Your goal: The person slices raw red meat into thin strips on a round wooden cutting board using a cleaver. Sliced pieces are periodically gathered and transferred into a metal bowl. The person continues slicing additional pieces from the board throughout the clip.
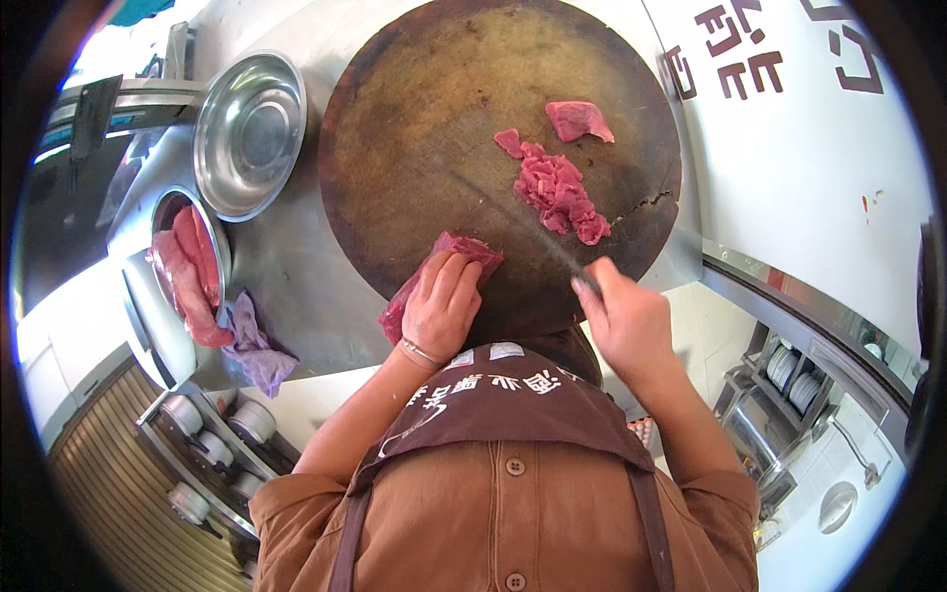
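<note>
My left hand (442,305) rests on a long piece of raw red meat (403,292) at the near left edge of a round wooden chopping block (414,96), its fingers bent over the meat. A knife (518,226) is gripped by its handle in my right hand (629,314), over the near right of the block. Its blade, seen thin and somewhat blurred, slants towards the block's middle, apart from the meat under my left hand. A pile of sliced raw meat (555,189) lies right of the blade, and a separate meat chunk (579,121) sits beyond it.
Left of the block stand an empty steel basin (251,137) and a steel bowl (224,255) holding large meat pieces (185,266). A purple cloth (259,351) lies near the edge of the metal counter (311,325). A white panel with writing (799,170) borders the right side.
</note>
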Demonstrator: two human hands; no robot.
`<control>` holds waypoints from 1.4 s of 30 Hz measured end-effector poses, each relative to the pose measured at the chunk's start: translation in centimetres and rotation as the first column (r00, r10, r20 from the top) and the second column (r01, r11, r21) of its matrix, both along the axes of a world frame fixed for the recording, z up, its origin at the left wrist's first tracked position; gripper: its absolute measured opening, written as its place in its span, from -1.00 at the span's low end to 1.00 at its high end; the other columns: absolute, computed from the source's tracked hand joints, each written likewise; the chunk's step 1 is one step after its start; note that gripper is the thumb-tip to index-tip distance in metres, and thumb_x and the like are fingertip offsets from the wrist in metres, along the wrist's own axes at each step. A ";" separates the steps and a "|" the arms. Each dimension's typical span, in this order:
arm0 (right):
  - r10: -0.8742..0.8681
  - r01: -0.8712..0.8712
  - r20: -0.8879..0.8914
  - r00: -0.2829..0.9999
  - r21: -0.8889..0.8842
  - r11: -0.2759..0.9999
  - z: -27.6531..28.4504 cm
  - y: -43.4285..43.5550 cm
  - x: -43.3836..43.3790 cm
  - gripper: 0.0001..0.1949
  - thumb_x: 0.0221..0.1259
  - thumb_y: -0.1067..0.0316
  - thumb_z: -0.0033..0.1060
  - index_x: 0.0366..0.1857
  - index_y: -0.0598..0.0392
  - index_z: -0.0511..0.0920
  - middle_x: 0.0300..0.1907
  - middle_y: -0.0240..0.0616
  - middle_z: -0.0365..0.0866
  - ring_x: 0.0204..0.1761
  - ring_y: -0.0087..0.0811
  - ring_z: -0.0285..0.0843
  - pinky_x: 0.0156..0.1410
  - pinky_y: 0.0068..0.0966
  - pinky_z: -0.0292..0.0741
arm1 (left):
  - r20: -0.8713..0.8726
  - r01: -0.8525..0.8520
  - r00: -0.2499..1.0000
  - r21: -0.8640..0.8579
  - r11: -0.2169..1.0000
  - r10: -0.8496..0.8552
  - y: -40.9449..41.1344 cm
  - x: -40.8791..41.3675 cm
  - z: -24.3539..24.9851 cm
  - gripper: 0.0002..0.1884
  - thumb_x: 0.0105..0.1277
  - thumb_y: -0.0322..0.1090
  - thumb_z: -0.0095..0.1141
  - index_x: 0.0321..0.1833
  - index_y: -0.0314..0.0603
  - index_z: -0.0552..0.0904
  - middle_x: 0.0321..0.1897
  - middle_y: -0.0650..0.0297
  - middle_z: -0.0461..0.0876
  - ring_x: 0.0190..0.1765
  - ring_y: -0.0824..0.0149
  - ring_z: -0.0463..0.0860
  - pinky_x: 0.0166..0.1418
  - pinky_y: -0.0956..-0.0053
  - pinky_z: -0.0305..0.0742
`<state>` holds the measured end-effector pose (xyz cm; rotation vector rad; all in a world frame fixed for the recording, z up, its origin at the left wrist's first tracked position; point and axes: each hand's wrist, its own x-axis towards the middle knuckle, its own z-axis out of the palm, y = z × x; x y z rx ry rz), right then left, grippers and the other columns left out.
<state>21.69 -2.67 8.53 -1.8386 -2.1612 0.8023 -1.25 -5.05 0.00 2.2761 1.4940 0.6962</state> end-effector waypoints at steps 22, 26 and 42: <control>0.307 -0.306 0.073 0.949 -0.027 0.952 1.4 0.2 -1.0 -0.92 0.08 0.43 0.06 -0.35 0.00 0.43 -0.60 -0.27 0.48 -0.59 -0.23 0.61 -0.57 -0.32 0.47 | -0.016 0.048 0.999 -0.044 0.998 -0.048 -0.3 -0.5 -0.8 -0.59 -0.03 -0.42 0.37 -0.07 -0.33 0.63 -0.04 0.00 0.55 0.05 -0.13 0.56 0.13 0.14 0.53; 0.311 -0.310 0.020 0.950 -0.057 0.949 0.3 0.7 -1.6 -0.93 0.14 0.39 0.04 -0.30 0.00 0.43 -0.59 -0.25 0.50 -0.57 -0.19 0.62 -0.57 -0.29 0.49 | -0.013 0.052 0.999 -0.048 0.998 -0.053 -0.2 -0.5 -0.7 -0.60 -0.03 -0.41 0.37 -0.07 -0.32 0.64 -0.07 0.02 0.57 0.04 -0.13 0.56 0.12 0.15 0.53; 0.265 -0.265 0.043 0.963 -0.003 0.964 -3.4 0.0 -2.4 -0.92 0.16 0.39 0.08 -0.34 0.01 0.40 -0.56 -0.22 0.55 -0.56 -0.13 0.62 -0.55 -0.25 0.50 | -0.042 -0.014 0.999 -0.024 1.000 0.013 0.1 -0.2 -0.4 -0.69 -0.01 -0.49 0.27 -0.15 -0.36 0.65 -0.04 0.07 0.59 0.05 -0.04 0.58 0.08 0.21 0.57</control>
